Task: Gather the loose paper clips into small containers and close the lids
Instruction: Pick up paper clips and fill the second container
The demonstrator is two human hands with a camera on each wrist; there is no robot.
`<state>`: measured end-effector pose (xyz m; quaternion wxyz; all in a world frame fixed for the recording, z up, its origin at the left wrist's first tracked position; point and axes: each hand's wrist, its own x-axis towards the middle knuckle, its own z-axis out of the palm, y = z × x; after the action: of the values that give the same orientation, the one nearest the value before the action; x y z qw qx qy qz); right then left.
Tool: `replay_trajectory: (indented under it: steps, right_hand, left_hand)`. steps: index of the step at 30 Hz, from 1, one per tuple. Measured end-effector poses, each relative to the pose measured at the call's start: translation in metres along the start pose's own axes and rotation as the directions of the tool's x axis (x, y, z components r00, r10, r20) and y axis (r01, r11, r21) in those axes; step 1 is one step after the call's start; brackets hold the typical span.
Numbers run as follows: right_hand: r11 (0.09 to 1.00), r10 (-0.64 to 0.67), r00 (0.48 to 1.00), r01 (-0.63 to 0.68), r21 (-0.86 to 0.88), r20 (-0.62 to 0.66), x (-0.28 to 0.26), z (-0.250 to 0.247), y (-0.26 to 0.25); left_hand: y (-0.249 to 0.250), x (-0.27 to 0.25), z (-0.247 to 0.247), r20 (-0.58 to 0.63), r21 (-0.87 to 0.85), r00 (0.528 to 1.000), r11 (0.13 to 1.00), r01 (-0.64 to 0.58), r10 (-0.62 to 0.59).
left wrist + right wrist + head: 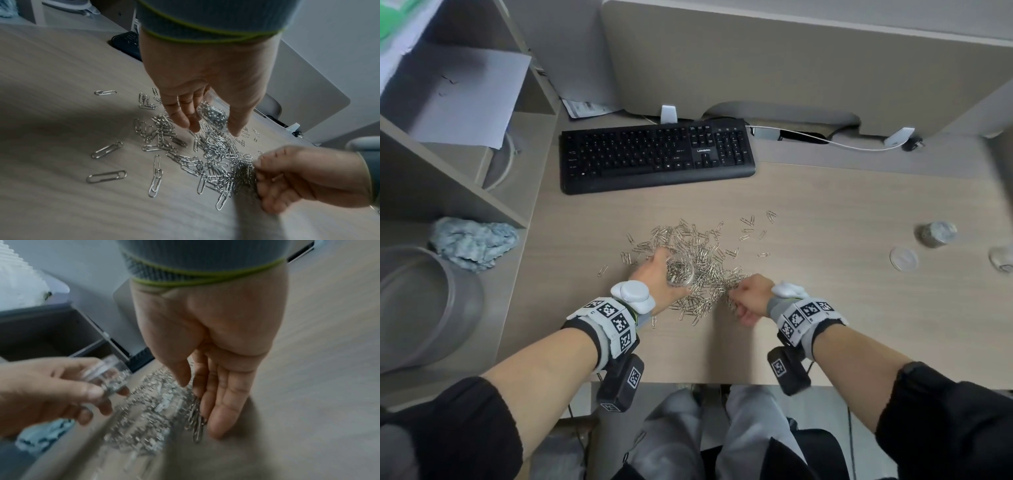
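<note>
A heap of silver paper clips (698, 246) lies spread on the desk in front of me. My left hand (671, 274) grips a small clear container (683, 272), partly filled with clips, and holds it tilted just above the heap; the left wrist view shows it between fingers and thumb (213, 113). My right hand (736, 298) pinches a bunch of clips (244, 175) at the near right edge of the heap. In the blurred right wrist view, those clips (196, 418) hang between the thumb and fingers, with the container (109, 376) to the left.
At the right of the desk stand a clip-filled small container (936, 234), a loose round lid (903, 259) and another clear container (1001, 260) at the frame edge. A black keyboard (657, 156) lies behind the heap. Shelves with a crumpled cloth (472, 243) stand left.
</note>
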<state>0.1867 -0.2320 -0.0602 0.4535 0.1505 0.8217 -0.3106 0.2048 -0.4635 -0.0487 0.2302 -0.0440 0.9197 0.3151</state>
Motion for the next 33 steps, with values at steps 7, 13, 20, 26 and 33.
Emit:
replay_trajectory:
  steps: [7,13,20,26,33]
  right_hand:
    - [0.863,-0.332,0.926,0.223,-0.453,-0.177,0.007,-0.014,-0.023]
    - [0.466,-0.407,0.913,0.196,-0.863,-0.013,0.018,-0.016,-0.011]
    - [0.430,-0.465,0.871,0.377,-0.821,0.156,0.034,0.011,-0.058]
    - [0.455,-0.464,0.867,0.411,-0.790,0.183,0.034,0.002,-0.070]
    - [0.762,-0.376,0.926,0.327,-0.559,0.028,0.029,-0.040,-0.084]
  left_hand:
    - [-0.006,0.004,-0.005,0.007,-0.029,1.000,0.999,0.025,-0.024]
    - [-0.007,0.002,-0.007,-0.003,-0.072,0.999,0.997,0.034,-0.034]
    - [-0.014,0.002,-0.011,-0.017,-0.072,0.995,0.993,0.093,-0.094]
    - [-0.012,0.008,-0.017,-0.017,-0.069,0.988,0.986,0.152,-0.153]
    - [0.004,0.015,-0.019,-0.029,-0.067,0.985,0.983,0.170,-0.173]
